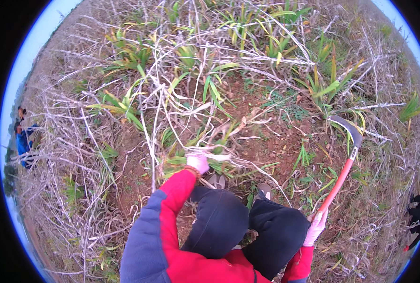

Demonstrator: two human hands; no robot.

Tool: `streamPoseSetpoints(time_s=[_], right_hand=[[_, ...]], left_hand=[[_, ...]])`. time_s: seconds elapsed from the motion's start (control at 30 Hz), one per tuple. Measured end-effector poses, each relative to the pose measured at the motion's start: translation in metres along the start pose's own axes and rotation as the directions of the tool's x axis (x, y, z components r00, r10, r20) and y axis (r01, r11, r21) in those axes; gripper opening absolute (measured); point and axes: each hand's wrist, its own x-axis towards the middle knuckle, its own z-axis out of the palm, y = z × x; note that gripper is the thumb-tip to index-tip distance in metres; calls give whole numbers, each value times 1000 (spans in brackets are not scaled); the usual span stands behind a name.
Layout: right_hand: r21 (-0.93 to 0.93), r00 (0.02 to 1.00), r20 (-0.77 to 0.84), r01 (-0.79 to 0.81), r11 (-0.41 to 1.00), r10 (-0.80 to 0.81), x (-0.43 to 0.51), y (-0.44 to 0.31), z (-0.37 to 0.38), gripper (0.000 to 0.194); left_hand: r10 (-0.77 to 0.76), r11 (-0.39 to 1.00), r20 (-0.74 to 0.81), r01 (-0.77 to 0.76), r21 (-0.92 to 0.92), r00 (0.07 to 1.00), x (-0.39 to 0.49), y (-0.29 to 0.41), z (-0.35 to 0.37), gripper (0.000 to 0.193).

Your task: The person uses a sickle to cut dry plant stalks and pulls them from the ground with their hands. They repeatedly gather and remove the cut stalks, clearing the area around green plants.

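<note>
My right hand (316, 228), in a pale pink glove, grips the red handle (339, 182) of a sickle to the right of my knee. The sickle's curved metal blade (353, 132) points up and to the left, close to a green and yellow plant clump (324, 86). In front of my left knee, my left hand (197, 162), gloved too and slightly blurred, is closed around a bunch of dry stalks and leaves (218, 156). Green leaves (176, 161) lie beside and under that hand. Its fingertips are hidden by the plants.
Bare reddish soil (266, 145) shows between the plants. Tangled pale dry stalks (89, 141) cover the ground on both sides, with leafy green clumps (135, 56) farther out. My shoes (217, 181) stand close to the left hand. People (24, 138) are at the far left edge.
</note>
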Motion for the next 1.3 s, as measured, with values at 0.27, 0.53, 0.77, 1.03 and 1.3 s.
streamPoseSetpoints(time_s=[0.27, 0.53, 0.77, 1.03, 1.3], right_hand=[[-152, 987, 15, 158, 976, -157, -1, -13, 16, 55], [-176, 988, 94, 135, 975, -120, 23, -3, 36, 55], [-160, 975, 215, -30, 987, 65, 50, -1, 48, 58], [-196, 983, 179, 70, 978, -34, 62, -9, 110, 60], [260, 964, 267, -88, 962, 16, 65, 18, 127, 49]], left_hand=[[102, 987, -81, -91, 132, 991, -49, -135, -26, 39], [-108, 975, -139, 77, -208, 984, 39, -167, -3, 94], [-209, 952, 150, 236, -194, 966, 127, -174, 2, 57], [348, 933, -739, -141, 330, 577, 157, -204, 52, 30], [-241, 944, 226, 282, -172, 944, 9, -151, 59, 35]])
